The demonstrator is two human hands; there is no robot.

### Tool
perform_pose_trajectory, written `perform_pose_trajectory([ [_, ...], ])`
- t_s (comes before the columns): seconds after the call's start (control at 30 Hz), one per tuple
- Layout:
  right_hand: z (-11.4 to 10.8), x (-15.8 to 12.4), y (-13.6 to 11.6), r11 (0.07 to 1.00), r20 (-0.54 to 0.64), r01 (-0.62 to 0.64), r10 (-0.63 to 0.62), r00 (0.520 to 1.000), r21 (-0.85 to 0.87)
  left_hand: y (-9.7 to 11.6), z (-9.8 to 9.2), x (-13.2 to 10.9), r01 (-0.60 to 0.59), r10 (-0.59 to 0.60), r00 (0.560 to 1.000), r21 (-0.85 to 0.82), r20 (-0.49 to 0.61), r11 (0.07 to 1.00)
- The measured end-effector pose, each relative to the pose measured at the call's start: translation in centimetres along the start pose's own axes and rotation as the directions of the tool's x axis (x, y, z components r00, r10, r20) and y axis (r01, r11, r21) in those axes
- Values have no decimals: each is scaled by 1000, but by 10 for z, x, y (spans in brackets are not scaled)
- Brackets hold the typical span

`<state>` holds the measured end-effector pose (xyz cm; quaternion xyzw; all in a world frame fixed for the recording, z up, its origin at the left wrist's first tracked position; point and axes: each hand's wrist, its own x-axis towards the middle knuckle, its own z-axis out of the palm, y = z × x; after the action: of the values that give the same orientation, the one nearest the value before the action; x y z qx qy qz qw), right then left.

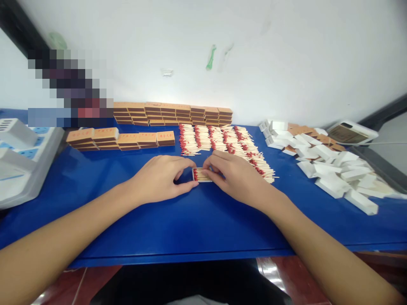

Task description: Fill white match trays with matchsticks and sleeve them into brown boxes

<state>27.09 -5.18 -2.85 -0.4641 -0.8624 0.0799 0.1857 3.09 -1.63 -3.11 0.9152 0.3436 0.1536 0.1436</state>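
A small white matchbox tray [204, 181] lies on the blue table with red-tipped matches [199, 174] lined up inside it. At its left end, my left hand [160, 178] holds the tray between thumb and fingers. My right hand [237, 178] reaches over the tray's right part, its fingertips pinched together on the matches there. The right fingers cover that end of the tray. Just behind my hands, loose matches [203, 137] lie in several rows with their red heads to the left, and the rows spread out past my right hand.
Closed orange matchboxes [129, 139] form a row at the left, and taller stacks of matchboxes [173, 113] line the wall. White empty trays [341, 169] are heaped at the right, near a phone [351, 132]. A grey-white plastic holder [28, 169] stands at the left edge.
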Motion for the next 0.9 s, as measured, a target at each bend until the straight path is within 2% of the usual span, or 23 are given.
perform_pose_trajectory([
  [0.13,-4,-2,-1,1000,26,3,-4,1000,22,0,-1,1,15,-15,1000,0,18,1000],
  [0.53,-2,0,2,998,7,-29,29,1000,56,-2,0,0,13,-13,1000,10,18,1000],
  [0.73,5,2,0,991,-19,-115,117,993,68,-2,-1,1,8,-8,999,4,36,1000],
  [0.9,5,2,0,991,-26,-91,94,995,95,-2,-2,1,9,-9,999,1,36,1000],
])
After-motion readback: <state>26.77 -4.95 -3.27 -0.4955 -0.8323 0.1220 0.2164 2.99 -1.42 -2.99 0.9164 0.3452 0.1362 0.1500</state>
